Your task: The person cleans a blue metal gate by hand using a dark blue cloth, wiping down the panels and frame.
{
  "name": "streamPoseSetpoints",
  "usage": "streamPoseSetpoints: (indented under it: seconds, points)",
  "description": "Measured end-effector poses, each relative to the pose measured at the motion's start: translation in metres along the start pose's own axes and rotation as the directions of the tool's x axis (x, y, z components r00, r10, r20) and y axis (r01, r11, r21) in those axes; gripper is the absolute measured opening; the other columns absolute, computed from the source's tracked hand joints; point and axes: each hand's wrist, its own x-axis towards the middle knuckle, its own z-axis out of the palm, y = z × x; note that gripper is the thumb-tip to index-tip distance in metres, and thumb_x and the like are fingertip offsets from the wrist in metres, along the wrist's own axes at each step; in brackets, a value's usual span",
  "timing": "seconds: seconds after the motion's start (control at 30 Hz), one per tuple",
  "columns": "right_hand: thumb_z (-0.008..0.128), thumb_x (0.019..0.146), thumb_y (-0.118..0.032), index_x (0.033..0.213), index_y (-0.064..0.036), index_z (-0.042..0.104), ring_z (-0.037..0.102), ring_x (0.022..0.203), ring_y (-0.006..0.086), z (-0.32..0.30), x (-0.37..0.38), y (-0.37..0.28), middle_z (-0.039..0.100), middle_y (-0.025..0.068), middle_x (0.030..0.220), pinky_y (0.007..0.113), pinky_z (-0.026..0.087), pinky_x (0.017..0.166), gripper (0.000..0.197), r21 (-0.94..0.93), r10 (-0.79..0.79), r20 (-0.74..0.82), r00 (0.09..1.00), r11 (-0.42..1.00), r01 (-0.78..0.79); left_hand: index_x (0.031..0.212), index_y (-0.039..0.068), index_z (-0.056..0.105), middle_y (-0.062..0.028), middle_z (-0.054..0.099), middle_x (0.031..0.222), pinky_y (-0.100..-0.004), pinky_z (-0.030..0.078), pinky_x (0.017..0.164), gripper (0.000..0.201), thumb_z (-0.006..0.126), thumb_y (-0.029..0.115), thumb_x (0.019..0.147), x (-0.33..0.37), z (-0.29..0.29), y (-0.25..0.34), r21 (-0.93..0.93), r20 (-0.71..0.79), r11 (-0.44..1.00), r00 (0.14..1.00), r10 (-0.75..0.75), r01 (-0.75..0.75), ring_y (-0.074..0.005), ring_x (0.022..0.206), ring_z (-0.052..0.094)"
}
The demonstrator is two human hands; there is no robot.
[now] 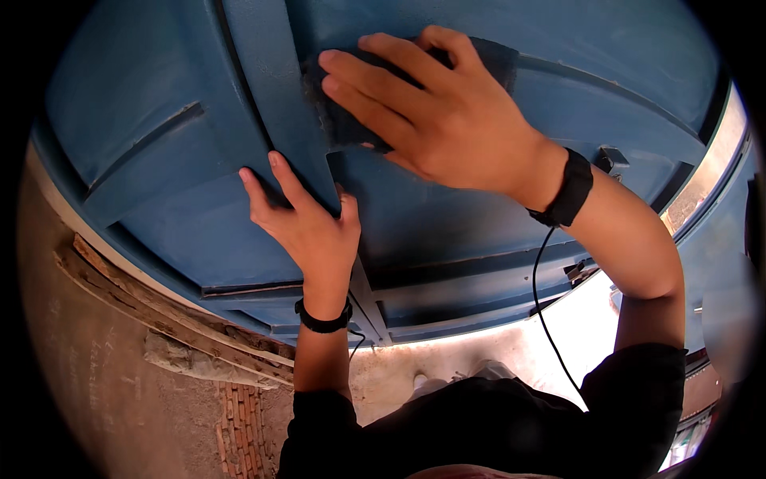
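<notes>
Right hand (447, 120) is spread flat over a dark pad (499, 64), held against the blue door (175, 215); the left hand (313, 239) is placed, fingers parted, at its vertical strip (271, 72). The pad may be judged light and soft (best held across its broad back), the door stiff and heavy. Flat contact could be interrupted by a raised rib (610, 85); a cable (535, 283) is hung below the right wristband (571, 190).
</notes>
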Motion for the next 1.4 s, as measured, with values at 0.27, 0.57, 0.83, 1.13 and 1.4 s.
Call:
streamPoseSetpoints:
  seconds: [0.27, 0.57, 0.83, 1.13, 1.4]
  points:
    - [0.063, 0.090, -0.051, 0.139, -0.0135, 0.064, 0.044, 0.144, 0.0262, -0.047, -0.082, 0.026, 0.049, 0.0008, 0.157, 0.045, 0.035, 0.104, 0.062, -0.135, 0.156, 0.194, 0.969, 0.982, -0.132, 0.161, 0.000, 0.022, -0.0398, 0.009, 0.160, -0.0553, 0.027, 0.116, 0.094, 0.071, 0.017, 0.084, -0.006, -0.004, 0.004, 0.048, 0.059, 0.999, 0.998, -0.029, 0.026, -0.0533, 0.142, 0.026]
    - [0.064, 0.092, -0.036, 0.144, -0.0162, 0.060, 0.044, 0.146, 0.0278, 0.039, -0.009, -0.036, 0.046, 0.0011, 0.160, 0.046, 0.037, 0.111, 0.055, -0.137, -0.018, -0.057, 0.998, 0.990, 0.010, 0.161, -0.001, 0.020, -0.0364, 0.009, 0.161, -0.0535, 0.027, 0.119, 0.093, 0.070, 0.022, 0.086, 0.000, -0.003, 0.000, 0.026, 0.061, 1.000, 0.998, -0.006, 0.005, -0.0517, 0.146, 0.023]
    - [0.058, 0.093, -0.022, 0.130, -0.0095, 0.065, 0.053, 0.128, 0.0331, -0.046, -0.108, 0.032, 0.062, 0.0126, 0.132, 0.047, 0.042, 0.102, 0.040, -0.469, 0.515, -0.192, 0.835, 0.700, -0.539, 0.162, 0.001, 0.022, -0.0355, 0.010, 0.161, -0.0540, 0.025, 0.119, 0.093, 0.066, 0.017, 0.081, -0.004, -0.006, 0.005, 0.029, 0.017, 0.999, 1.000, -0.016, 0.016, -0.0515, 0.145, 0.022]
    - [0.070, 0.073, -0.040, 0.133, -0.0146, 0.065, 0.052, 0.121, 0.0370, 0.028, -0.006, -0.041, 0.059, 0.0075, 0.130, 0.048, 0.039, 0.096, 0.066, -0.039, 0.524, -0.239, 0.818, 0.836, -0.547, 0.162, 0.002, 0.024, -0.0359, 0.017, 0.161, -0.0531, 0.028, 0.117, 0.092, 0.066, 0.027, 0.084, 0.000, -0.003, -0.007, 0.052, -0.014, 0.998, 0.999, 0.037, -0.036, -0.0493, 0.143, 0.027]
    - [0.056, 0.086, -0.030, 0.128, -0.0131, 0.064, 0.051, 0.119, 0.0369, -0.040, -0.119, 0.045, 0.061, 0.0083, 0.129, 0.050, 0.035, 0.103, 0.046, -0.259, 0.516, -0.145, 0.844, 0.804, -0.536, 0.163, 0.002, 0.020, -0.0327, 0.012, 0.162, -0.0563, 0.035, 0.111, 0.098, 0.061, 0.055, 0.092, -0.005, -0.006, -0.010, 0.071, 0.043, 0.992, 0.993, -0.107, 0.103, -0.0484, 0.144, 0.025]
